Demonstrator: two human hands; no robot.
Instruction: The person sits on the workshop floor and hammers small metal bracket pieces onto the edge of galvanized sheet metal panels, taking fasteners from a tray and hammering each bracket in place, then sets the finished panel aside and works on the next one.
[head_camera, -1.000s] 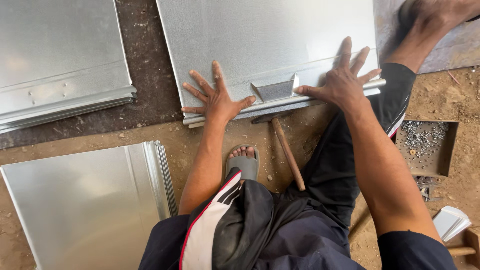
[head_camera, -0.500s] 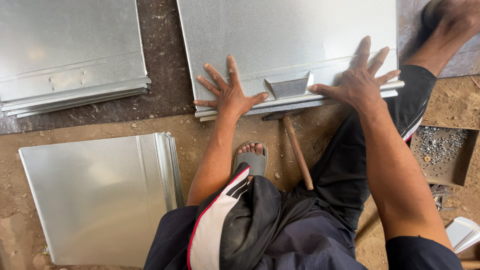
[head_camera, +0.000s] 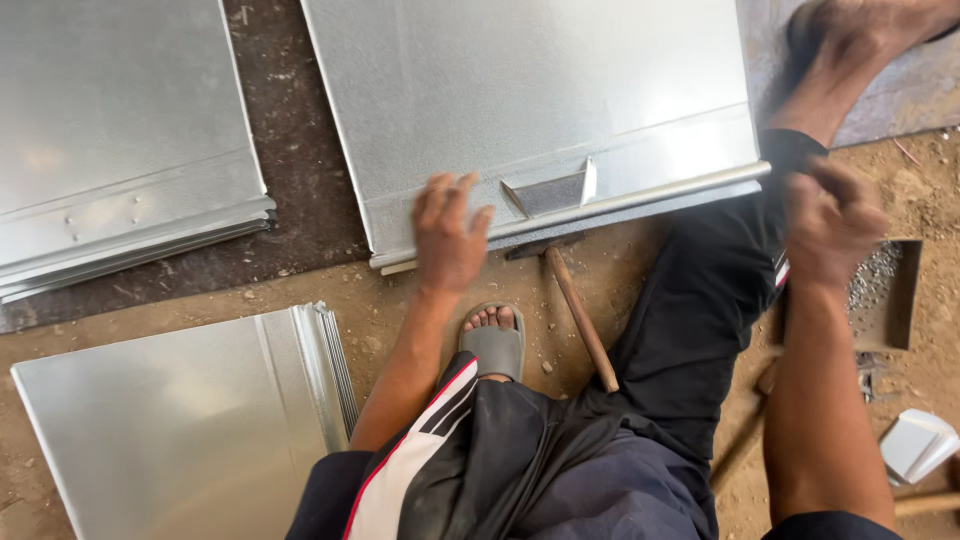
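A large galvanised metal sheet (head_camera: 530, 90) lies on the ground in front of me, with a folded near edge and a small cut notch (head_camera: 550, 195). My left hand (head_camera: 450, 240) rests on that folded edge left of the notch, fingers curled and pressed onto the metal. My right hand (head_camera: 830, 220) is blurred, just off the sheet's right corner above my dark trouser leg, fingers curled with nothing visible in them. A hammer with a wooden handle (head_camera: 582, 318) lies on the dirt, its head tucked under the sheet's edge. My foot in a grey sandal (head_camera: 490, 345) is below my left hand.
A stack of metal sheets (head_camera: 120, 150) lies at the upper left and another sheet (head_camera: 170, 420) at the lower left. A shallow metal tray (head_camera: 890, 290) of small bits sits in the dirt at right, with a white object (head_camera: 915, 445) below it. My other foot (head_camera: 850, 50) is at the upper right.
Both hands were spread flat on the sheet's near edge. Now the left hand's fingers are curled, and the right hand has lifted off and moved right, past the corner.
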